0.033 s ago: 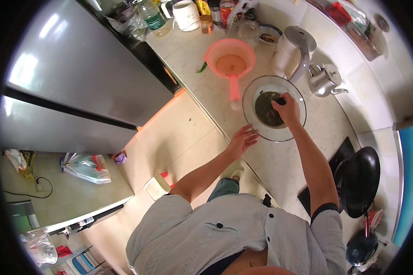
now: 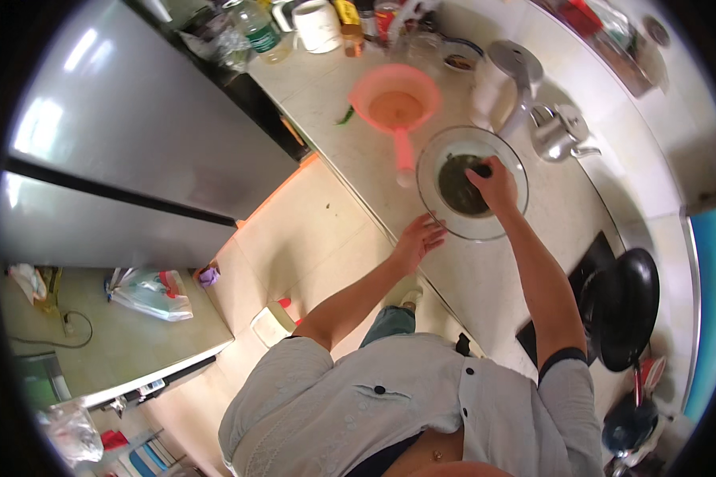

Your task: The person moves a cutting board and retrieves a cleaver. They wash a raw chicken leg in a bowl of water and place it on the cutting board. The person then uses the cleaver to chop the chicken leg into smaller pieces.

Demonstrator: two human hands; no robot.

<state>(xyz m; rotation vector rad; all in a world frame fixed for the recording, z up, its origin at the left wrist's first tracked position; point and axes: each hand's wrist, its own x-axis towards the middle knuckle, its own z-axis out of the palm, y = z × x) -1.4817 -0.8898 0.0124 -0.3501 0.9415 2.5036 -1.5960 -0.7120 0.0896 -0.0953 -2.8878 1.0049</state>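
A wide clear glass bowl (image 2: 426, 199) stands on the counter in front of me. In it lies a dark green, leafy-looking mass (image 2: 458, 191), apparently in liquid; its kind is not plain. My right hand (image 2: 497, 183) reaches into the bowl from the right side, thumb and fingers closed round a dark clump (image 2: 480, 170). Most of the clump is hidden by the fingers. At the bowl's near left rim is my left hand (image 2: 418, 241), fingers apart and fingertips against or very near the glass. It holds nothing.
Beyond the bowl are a pink long-handled strainer or scoop (image 2: 416, 97), an electric kettle (image 2: 492, 87) and a steel teapot (image 2: 559, 135). A black wok (image 2: 624, 310) sits at right. Bottles and jars line the back; a grey refrigerator (image 2: 135, 119) stands left.
The whole view has shifted slightly, with the counter things a little higher in it. My right hand stays in the bowl and my left hand stays at the rim.
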